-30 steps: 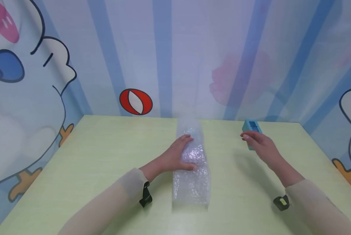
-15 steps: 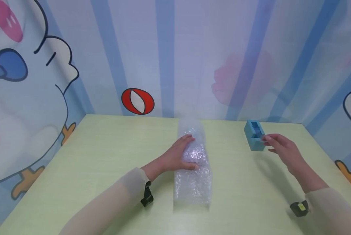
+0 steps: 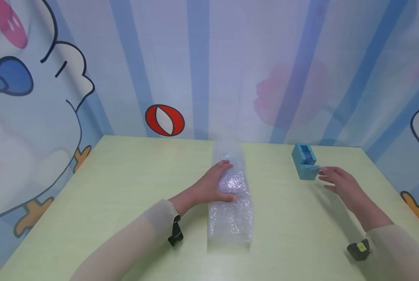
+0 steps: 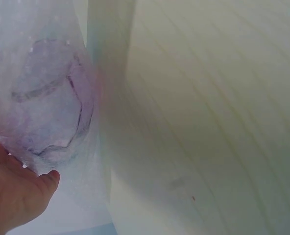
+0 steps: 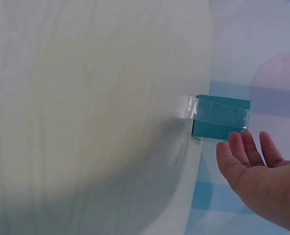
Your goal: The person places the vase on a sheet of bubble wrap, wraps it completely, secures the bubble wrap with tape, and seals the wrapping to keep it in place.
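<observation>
In the head view a long roll of bubble wrap (image 3: 230,222) lies mid-table. My left hand (image 3: 213,185) grips it from the left side, thumb and fingers spread over its top. Through the plastic, the left wrist view shows a rounded, pale purplish thing (image 4: 54,107) with dark outlines; its kind is unclear. At the back right stands a light-blue tape dispenser (image 3: 306,171). A clear tape strip (image 5: 221,111) lies over it, one end jutting out. My right hand (image 3: 344,187) is just right of the dispenser, fingers loosely bent, thumb apart from them in the right wrist view.
The pale yellow-green table (image 3: 142,164) meets a striped blue and white backdrop (image 3: 227,78) behind it. Printed cartoon figures cover the side panels. A black strap (image 3: 358,249) hangs at the right cuff, another strap (image 3: 176,232) at the left.
My right hand has moved right from in front of the tape dispenser to beside it, drawing out tape; its fingers have since loosened. The left hand has stayed on the bubble wrap.
</observation>
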The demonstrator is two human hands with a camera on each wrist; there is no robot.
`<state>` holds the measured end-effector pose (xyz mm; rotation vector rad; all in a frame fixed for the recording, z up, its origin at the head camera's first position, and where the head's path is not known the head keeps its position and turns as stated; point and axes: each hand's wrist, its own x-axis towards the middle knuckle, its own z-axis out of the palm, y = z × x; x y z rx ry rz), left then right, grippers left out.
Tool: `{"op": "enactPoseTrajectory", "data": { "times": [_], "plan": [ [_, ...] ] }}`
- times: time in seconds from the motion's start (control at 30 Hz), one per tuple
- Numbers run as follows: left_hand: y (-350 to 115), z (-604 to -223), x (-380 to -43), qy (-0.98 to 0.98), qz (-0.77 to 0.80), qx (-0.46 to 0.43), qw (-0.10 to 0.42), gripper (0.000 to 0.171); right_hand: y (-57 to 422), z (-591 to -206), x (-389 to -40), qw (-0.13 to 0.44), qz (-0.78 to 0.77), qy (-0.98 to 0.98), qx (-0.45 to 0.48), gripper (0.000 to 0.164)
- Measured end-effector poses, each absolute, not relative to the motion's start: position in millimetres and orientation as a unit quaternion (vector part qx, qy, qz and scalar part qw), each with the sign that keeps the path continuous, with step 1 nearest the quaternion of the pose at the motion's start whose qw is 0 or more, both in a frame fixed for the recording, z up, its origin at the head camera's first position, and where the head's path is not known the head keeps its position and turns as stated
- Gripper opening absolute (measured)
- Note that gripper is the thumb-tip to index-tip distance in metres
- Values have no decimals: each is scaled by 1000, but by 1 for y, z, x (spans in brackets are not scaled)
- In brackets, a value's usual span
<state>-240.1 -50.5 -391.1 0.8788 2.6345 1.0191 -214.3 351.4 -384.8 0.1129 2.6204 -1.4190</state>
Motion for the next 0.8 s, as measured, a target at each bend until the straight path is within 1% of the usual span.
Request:
{"op": "enactPoseTrajectory", "data": {
  "times": [0.1, 0.2, 0.33, 0.37, 0.4, 0.53, 0.63, 0.67, 0.73, 0.8],
  "plan": [
    [-51, -391, -240, 887, 344, 295, 91, 97, 355, -389, -217, 105, -504, 856, 41, 79],
    [-51, -390, -240, 886, 345, 296, 92, 97, 361, -394, -220, 117, -536, 835, 24, 75],
    [-51, -391, -242, 886, 344, 297, 92, 97, 367, -402, -226, 134, -606, 784, 4, 50],
    [-51, -391, -242, 886, 343, 298, 91, 96, 368, -404, -227, 140, -622, 771, 4, 48],
    [-51, -392, -243, 886, 342, 299, 92, 97, 369, -405, -228, 144, -636, 758, 7, 40],
    [-50, -392, -242, 885, 342, 302, 91, 97, 371, -409, -232, 156, -651, 742, 16, 49],
    [-49, -391, -242, 886, 341, 302, 90, 96, 370, -410, -234, 162, -659, 735, 12, 39],
    [-49, -390, -242, 886, 340, 302, 90, 96, 369, -410, -234, 163, -663, 730, 12, 29],
    [-49, -389, -242, 887, 337, 302, 90, 95, 368, -409, -234, 166, -665, 728, 19, 19],
    [-49, -389, -241, 888, 336, 302, 89, 95, 365, -406, -234, 164, -660, 733, 30, 20]
  ]
}}
